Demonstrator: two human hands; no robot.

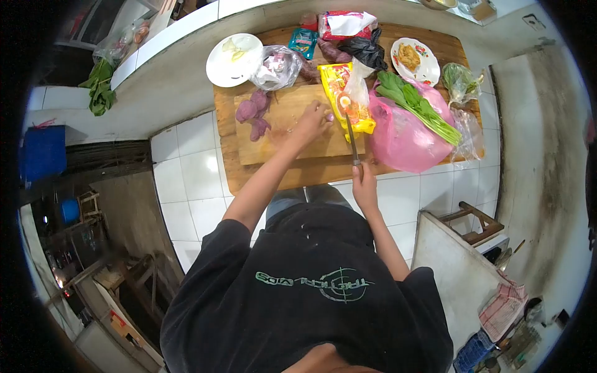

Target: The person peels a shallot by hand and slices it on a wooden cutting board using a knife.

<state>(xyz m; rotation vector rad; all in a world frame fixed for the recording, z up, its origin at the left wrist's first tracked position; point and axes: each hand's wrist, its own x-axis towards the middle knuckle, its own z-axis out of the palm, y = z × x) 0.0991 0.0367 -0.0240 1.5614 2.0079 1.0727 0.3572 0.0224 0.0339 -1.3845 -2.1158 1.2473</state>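
Grasping a knife (352, 139) in the right hand (365, 180), at the near right corner of the cutting board (280, 149).
Crowded at right by a pink bag (407, 146); bending the left hand (311, 121) over the board, cannot tell if holding something; blocked ahead by a yellow packet (336, 87). Narrow-bladed, pointing away.

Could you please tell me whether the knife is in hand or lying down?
In hand: the right hand has its fingers wrapped around the handle of the knife, whose blade points forward.
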